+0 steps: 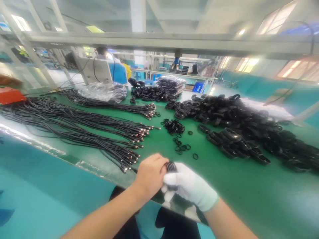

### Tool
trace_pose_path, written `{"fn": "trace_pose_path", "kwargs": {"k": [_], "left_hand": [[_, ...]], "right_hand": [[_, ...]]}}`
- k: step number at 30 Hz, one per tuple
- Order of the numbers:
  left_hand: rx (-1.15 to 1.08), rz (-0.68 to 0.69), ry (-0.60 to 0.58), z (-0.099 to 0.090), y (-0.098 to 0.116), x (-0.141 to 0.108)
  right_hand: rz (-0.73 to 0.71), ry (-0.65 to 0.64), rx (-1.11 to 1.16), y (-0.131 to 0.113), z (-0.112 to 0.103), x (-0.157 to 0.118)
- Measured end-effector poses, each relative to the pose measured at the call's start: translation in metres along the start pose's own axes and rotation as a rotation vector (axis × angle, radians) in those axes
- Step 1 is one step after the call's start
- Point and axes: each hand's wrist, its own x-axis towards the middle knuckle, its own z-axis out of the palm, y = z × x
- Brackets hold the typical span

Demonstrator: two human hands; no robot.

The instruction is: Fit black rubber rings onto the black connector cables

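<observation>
Close to the table's front edge, a small coil of black cable (171, 167) is held between my two hands. My right hand (183, 182), in a white glove, wraps its fingers round the coil. Bare and closed, my left hand (152, 172) presses against the coil's left side; its fingertips are partly hidden. Beyond them lie loose black rings (183, 147) and a small heap of black bands (173, 126). Bundles of straight black cables (99, 129) with metal plugs stretch across the left of the green table (159, 146).
A large pile of coiled black cables (229, 113) covers the right side. Another coil heap (154, 93) and stacked bagged coils (171, 83) are at the back, beside a clear plastic bag (102, 91). A metal rail (159, 41) crosses above. An orange object (11, 95) sits far left.
</observation>
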Motion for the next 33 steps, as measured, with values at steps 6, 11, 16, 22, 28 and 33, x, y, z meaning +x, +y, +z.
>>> {"fn": "trace_pose_path", "kwargs": {"k": [6, 11, 16, 22, 28, 33], "left_hand": [[-0.091, 0.001, -0.169, -0.018, 0.002, 0.024], [-0.187, 0.003, -0.228, -0.029, -0.014, 0.047], [-0.05, 0.015, -0.203, -0.017, -0.03, 0.071], [0.039, 0.105, -0.309, 0.027, -0.015, 0.096], [-0.004, 0.099, -0.352, 0.05, -0.013, 0.105], [-0.214, -0.006, -0.299, 0.029, -0.012, 0.089]], "right_hand": [[0.033, 0.067, -0.048, -0.015, 0.002, -0.002], [-0.041, 0.121, 0.021, -0.031, -0.026, -0.009], [-0.36, 0.387, 0.19, -0.052, -0.071, -0.025], [-0.317, 0.31, 0.25, -0.052, -0.077, -0.03], [-0.278, 0.218, 0.232, -0.049, -0.076, -0.031], [-0.316, 0.348, 0.178, -0.049, -0.067, -0.026]]}}
